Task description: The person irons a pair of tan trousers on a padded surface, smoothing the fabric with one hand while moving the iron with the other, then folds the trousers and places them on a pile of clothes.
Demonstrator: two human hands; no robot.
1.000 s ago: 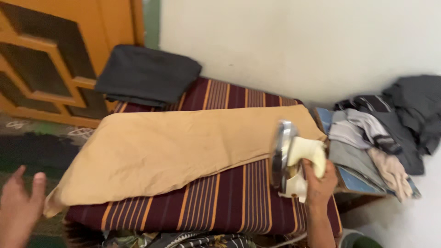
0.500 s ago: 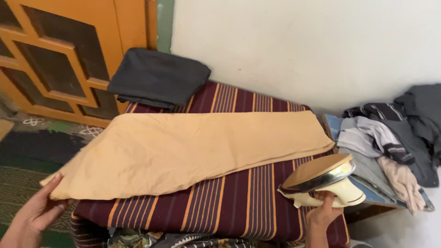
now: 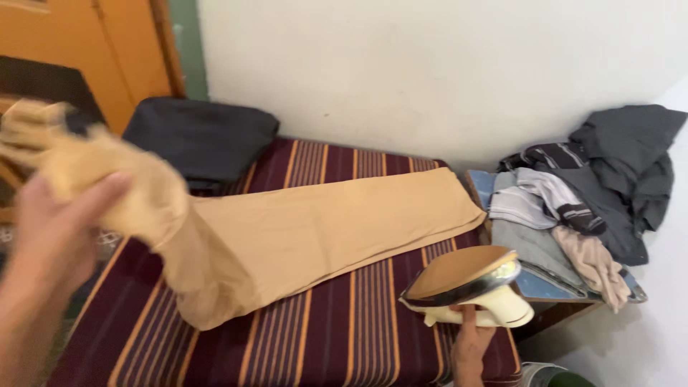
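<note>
Tan cloth, a long folded garment (image 3: 315, 229), lies across the striped maroon cover of the table (image 3: 344, 337), and my left hand (image 3: 50, 229) has its near end bunched and lifted off the surface, the grip closed on that gathered fabric, which shows blurred at the left of the view. From there the garment slopes down and runs flat toward the far right corner of the table, where its end lies near the edge. My right hand (image 3: 469, 344) holds an iron (image 3: 466, 283) by its cream handle, the grip wrapped from below; the iron is tipped so that its tan soleplate faces up and its metal rim shows, and it sits off the cloth, above the near right part of the table. Behind the lifted end, a folded dark grey garment (image 3: 201, 136) rests on the far left corner of the table against the pale wall (image 3: 430, 72). To the right of the table, a heap of clothes (image 3: 573, 208) in grey, striped and beige lies piled on a lower surface. An orange wooden door (image 3: 107, 50) stands at the upper left.
</note>
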